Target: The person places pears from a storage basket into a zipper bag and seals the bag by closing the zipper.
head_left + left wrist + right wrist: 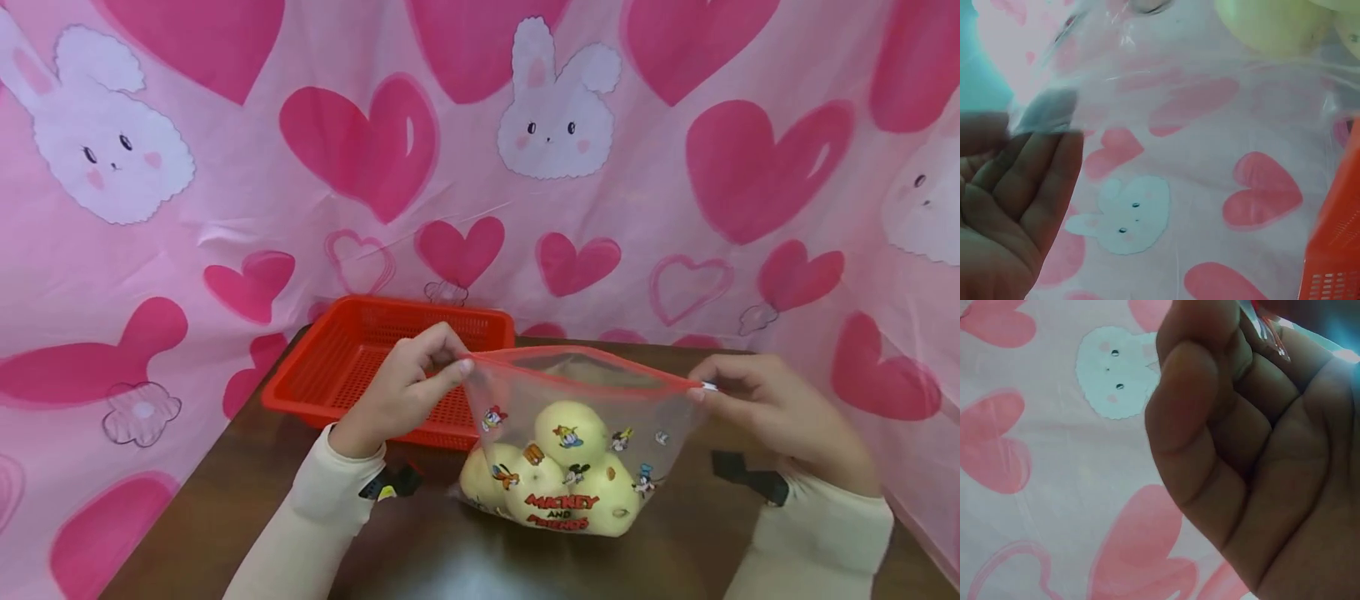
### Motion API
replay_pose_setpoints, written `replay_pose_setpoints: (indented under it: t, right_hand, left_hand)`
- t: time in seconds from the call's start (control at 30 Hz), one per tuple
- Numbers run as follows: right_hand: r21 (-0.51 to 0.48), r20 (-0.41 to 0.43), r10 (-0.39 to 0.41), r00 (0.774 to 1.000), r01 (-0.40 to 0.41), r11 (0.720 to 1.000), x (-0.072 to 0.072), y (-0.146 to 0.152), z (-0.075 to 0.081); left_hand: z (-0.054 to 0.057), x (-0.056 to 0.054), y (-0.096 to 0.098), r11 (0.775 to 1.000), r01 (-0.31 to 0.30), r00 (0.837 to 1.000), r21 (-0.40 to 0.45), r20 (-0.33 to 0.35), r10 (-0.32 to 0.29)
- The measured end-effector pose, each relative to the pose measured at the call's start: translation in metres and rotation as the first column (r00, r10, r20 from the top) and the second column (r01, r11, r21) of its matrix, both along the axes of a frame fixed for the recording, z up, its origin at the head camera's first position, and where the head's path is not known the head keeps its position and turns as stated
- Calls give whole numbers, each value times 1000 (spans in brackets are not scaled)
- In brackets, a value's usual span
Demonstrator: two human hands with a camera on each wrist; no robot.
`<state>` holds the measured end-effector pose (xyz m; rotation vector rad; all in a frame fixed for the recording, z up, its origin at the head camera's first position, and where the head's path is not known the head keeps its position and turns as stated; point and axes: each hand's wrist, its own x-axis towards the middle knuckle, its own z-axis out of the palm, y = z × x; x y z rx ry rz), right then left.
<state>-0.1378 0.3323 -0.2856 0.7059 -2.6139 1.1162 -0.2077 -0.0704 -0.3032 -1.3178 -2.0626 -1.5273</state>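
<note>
A clear zip bag with a red zip edge and cartoon prints stands in the middle of the head view, its mouth gaping. Inside it lie several pale yellow round fruits, one on top of the others. My left hand pinches the left corner of the bag's rim between thumb and fingers. At the opposite corner, my right hand pinches the zip end beside a small white tab. The left wrist view shows the clear plastic between the left fingertips. Curled right fingers fill much of the right wrist view.
Behind my left hand a red plastic basket with perforated sides sits on the dark brown table. A pink cloth printed with hearts and rabbits hangs behind and along both sides of the table.
</note>
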Motion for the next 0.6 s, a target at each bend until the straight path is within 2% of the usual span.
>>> replay_pose_setpoints:
  t: [0.13,0.23,0.3,0.43,0.6]
  right_hand:
    - [-64,38,40,998,-38,997,3,-2,3]
    - [-61,63,69,996,-65,996,5,-2,5]
    - [-23,71,66,995,-64,998,5,-1,6]
    - [49,103,18,995,-23,999,4,1,6]
    - [108,145,-83,986,68,992,-4,1,1]
  left_hand:
    - [4,0,-4,996,-64,997,66,43,62]
    - [8,-2,-8,998,-61,996,29,70,59]
    - [9,-2,-12,1000,-23,997,-20,71,24]
    - [10,-2,-18,994,38,998,-103,55,-32]
    - [6,-9,-20,989,27,995,-146,100,-12]
